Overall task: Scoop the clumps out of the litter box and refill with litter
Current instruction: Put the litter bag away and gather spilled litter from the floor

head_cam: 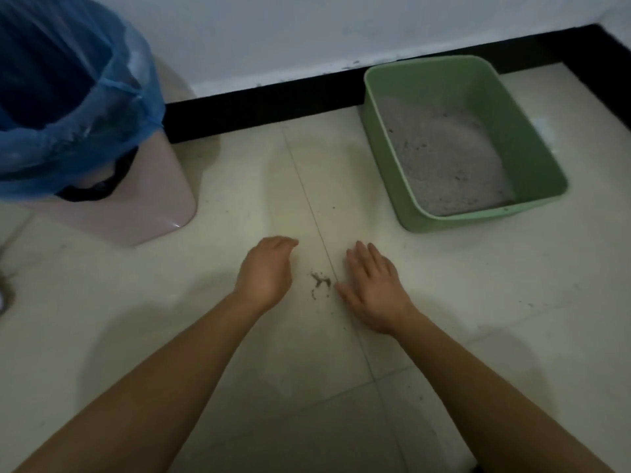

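A green litter box (532, 138) stands on the floor at the right, near the wall. Grey litter (440, 158) with small dark specks covers its bottom. Both my hands hover over the tile floor in front of me. My left hand (264, 271) has loosely curled fingers and holds nothing. My right hand (372, 285) is flat with straight fingers, empty too. Between the two hands lies a small patch of dark spilled bits (321, 283) on the tile. No scoop is in view.
A pink bin (136, 213) lined with a blue plastic bag (78, 93) stands at the left. A black baseboard (273, 104) runs along the white wall behind. The pale tile floor (341, 387) spreads between bin and box.
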